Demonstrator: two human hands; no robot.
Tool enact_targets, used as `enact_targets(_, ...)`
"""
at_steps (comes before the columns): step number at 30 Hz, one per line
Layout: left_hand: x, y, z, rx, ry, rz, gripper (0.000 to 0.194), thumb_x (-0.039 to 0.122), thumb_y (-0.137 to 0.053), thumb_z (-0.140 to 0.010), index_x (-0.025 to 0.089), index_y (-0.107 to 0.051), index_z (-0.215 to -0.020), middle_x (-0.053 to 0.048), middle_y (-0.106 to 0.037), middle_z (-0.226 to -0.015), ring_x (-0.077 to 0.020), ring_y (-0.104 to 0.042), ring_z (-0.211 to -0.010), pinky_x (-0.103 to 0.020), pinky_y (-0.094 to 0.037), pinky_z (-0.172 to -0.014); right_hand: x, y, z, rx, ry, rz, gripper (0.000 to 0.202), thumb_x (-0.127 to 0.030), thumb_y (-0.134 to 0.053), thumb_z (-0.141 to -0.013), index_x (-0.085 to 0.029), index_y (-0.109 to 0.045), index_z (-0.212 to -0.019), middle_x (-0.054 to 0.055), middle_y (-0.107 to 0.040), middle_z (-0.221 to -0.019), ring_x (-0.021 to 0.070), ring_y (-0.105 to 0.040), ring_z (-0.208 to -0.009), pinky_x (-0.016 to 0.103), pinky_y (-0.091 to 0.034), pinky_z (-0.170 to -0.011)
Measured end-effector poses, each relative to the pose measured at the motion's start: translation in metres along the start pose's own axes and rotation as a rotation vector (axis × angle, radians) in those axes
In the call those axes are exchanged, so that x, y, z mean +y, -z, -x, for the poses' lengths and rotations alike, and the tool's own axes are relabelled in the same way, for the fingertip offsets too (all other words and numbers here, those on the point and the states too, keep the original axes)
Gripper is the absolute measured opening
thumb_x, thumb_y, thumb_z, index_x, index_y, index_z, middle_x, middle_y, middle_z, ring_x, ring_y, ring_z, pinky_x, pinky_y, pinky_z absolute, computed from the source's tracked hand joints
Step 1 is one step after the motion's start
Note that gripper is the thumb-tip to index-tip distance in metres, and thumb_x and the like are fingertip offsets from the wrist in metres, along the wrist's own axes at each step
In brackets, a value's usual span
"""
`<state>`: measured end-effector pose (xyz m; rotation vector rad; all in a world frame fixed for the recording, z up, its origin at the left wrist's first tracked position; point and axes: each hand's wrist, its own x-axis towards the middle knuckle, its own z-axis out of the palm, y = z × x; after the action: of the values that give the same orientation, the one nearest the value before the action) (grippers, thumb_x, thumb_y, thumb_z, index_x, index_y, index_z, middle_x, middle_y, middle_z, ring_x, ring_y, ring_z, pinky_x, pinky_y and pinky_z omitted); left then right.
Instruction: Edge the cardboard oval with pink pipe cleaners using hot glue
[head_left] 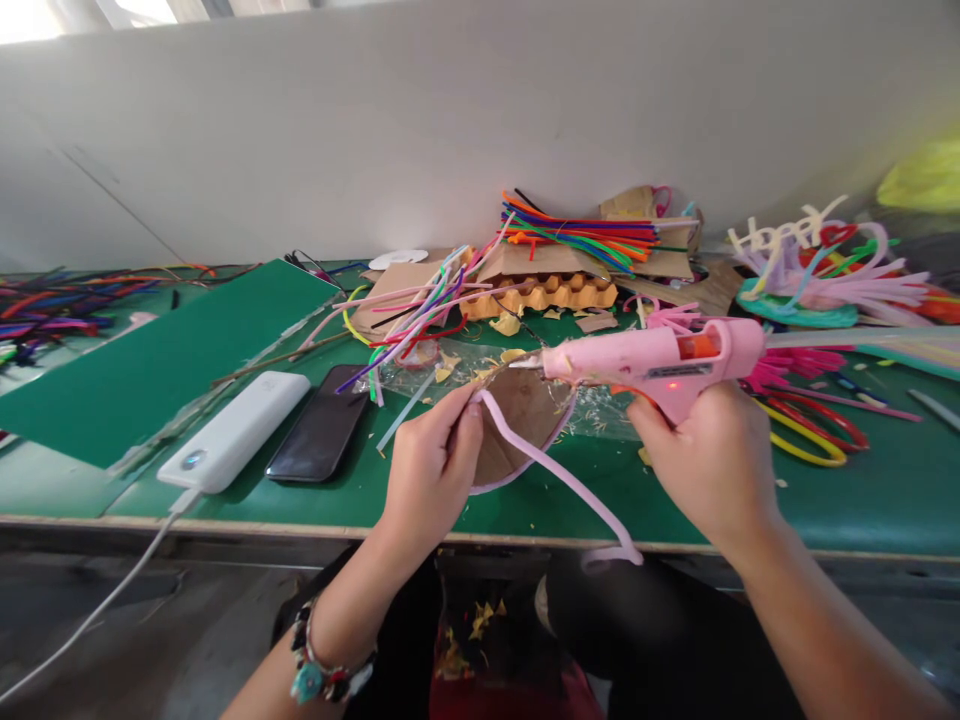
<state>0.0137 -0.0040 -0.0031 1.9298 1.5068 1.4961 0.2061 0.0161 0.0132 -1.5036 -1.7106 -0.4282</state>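
My right hand (705,450) is wrapped round the handle of a pink hot glue gun (630,358), whose small light glows orange. Its nozzle points left, close to the upper edge of a round cardboard piece (517,410). Between thumb and fingers, my left hand (435,450) pinches a pale pink pipe cleaner (555,465) against the left side of that cardboard. The pipe cleaner's free end curls down past the table edge. A pink strip runs along the cardboard's lower rim. Whether the nozzle touches the cardboard I cannot tell.
A white power bank (236,430) with a cable and a black phone (321,425) lie on the green table (847,505) at left. Behind are an egg carton (547,293), bundled pipe cleaners (577,235) and loose ones. A pipe-cleaner decoration (832,260) stands at right.
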Motion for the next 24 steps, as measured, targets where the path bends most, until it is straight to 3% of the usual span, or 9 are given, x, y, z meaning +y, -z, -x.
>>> enact_targets(10,0.0005,0.0000,-0.0001,0.007,0.002,-0.016,0.026,0.016,-0.041,-0.083,0.012,-0.065,-0.092,-0.002,-0.070,-0.075,-0.0098,-0.059,-0.060,-0.015,-0.042,-0.055,0.0031,-0.0015,-0.0008,-0.034,-0.043,-0.026,0.025,-0.028,-0.044,-0.063,-0.025,-0.024,-0.048,-0.002,-0.034,-0.040,0.0111,-0.036,-0.037,0.025,-0.028,-0.040)
enact_targets(24,0.0007,0.0000,-0.0011,0.006,0.012,-0.016,0.025,0.016,-0.041,-0.083,0.013,-0.065,-0.091,-0.001,-0.069,-0.071,-0.0101,-0.059,-0.059,-0.016,-0.042,-0.055,0.0035,-0.0018,-0.0031,-0.042,-0.130,-0.016,0.025,-0.026,-0.046,-0.061,-0.025,-0.022,-0.052,-0.005,-0.025,-0.046,0.0102,-0.031,-0.040,0.027,-0.029,-0.041)
